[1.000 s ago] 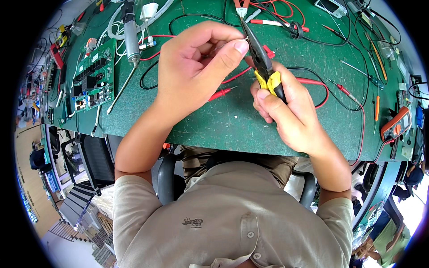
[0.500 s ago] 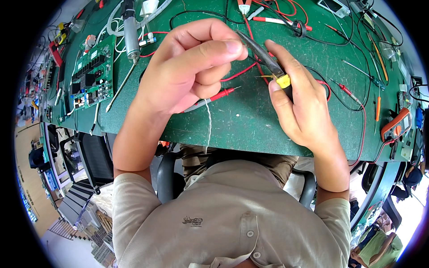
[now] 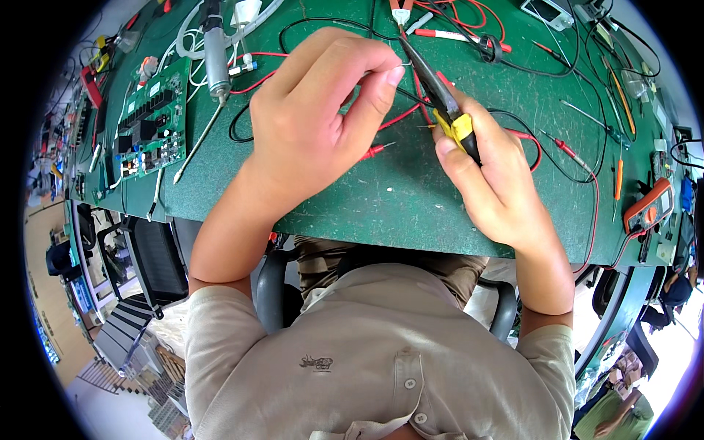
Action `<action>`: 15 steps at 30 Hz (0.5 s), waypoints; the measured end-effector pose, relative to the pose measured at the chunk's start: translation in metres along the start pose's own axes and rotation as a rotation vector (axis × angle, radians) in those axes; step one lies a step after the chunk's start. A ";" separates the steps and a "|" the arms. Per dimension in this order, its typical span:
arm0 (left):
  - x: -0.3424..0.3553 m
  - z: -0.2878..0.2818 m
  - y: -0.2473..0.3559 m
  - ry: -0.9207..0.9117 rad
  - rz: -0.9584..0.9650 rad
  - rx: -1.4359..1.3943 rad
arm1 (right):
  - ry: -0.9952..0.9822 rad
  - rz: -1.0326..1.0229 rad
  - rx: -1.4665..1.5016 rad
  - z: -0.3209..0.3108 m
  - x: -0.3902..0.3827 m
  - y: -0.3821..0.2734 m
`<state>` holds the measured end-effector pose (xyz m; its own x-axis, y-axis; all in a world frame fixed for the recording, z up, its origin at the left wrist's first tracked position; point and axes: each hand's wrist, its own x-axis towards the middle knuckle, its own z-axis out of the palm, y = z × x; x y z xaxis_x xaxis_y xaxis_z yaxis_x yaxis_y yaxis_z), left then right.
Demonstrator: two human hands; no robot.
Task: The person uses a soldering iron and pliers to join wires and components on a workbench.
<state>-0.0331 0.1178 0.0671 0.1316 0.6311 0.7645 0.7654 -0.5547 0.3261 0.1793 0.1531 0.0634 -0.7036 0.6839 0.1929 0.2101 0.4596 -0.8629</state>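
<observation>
My left hand (image 3: 312,110) is raised over the green bench, its thumb and forefinger pinched on a thin pale wire (image 3: 405,64). Only a short end of that wire shows beyond the fingertips; the rest is hidden by the hand. To its right, my right hand (image 3: 502,172) is wrapped round long-nose pliers (image 3: 434,88) with dark jaws and yellow-and-black handles. The jaws point away from me and lie just beside the wire end. Whether they touch it, I cannot tell. Behind my left hand a red test probe (image 3: 374,151) lies partly covered.
A green circuit board (image 3: 155,121) and a grey cylindrical tool (image 3: 215,62) lie on the left. Red and black test leads cross the far side. An orange multimeter (image 3: 649,207) lies at the right, near an orange-handled screwdriver (image 3: 620,180). The bench's front edge runs before me.
My left hand has turned so its back shows more, and the white wire tail hanging below it has gone from sight. The pliers have swung to point farther away, with more yellow handle showing.
</observation>
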 end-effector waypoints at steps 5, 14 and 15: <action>0.001 -0.009 0.006 -0.239 -0.698 -0.889 | 0.201 -0.267 -0.446 -0.005 0.006 0.015; 0.001 -0.014 -0.002 -0.357 -0.802 -1.491 | -0.001 -0.212 -0.065 -0.008 0.000 0.008; 0.000 -0.013 0.001 -0.295 -0.765 -1.327 | -0.026 -0.149 -0.029 -0.009 0.000 0.005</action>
<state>-0.0402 0.1105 0.0747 0.2212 0.9687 0.1125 -0.3566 -0.0270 0.9339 0.1865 0.1610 0.0631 -0.7458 0.5922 0.3050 0.1218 0.5715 -0.8115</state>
